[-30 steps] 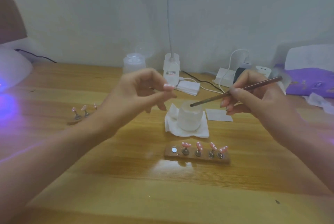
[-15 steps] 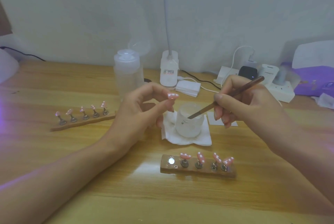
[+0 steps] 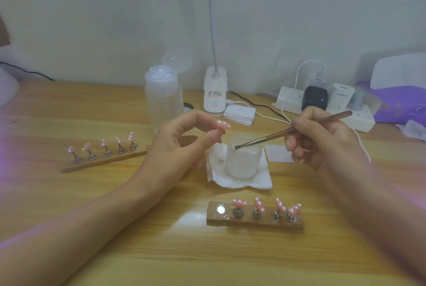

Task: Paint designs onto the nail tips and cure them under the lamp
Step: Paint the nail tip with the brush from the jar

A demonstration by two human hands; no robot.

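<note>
One dotted nail tip (image 3: 223,125) seemingly pinched in left hand (image 3: 182,140), right hand (image 3: 322,138) gripping brush (image 3: 288,132)

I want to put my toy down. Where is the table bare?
Bare wood: in front of the near nail stand, and behind the left nail stand, left of the bottle. Crowded around the cup and the power strip.

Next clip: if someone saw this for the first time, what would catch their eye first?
The hands meeting at centre: the right hand holds a thin brush with its tip at the mouth of a frosted jar on a white tissue, while the left hand pinches a pink, white-dotted nail tip beside it. Next, the wooden holder in front, carrying four dotted tips and one bare metal spot.
</note>
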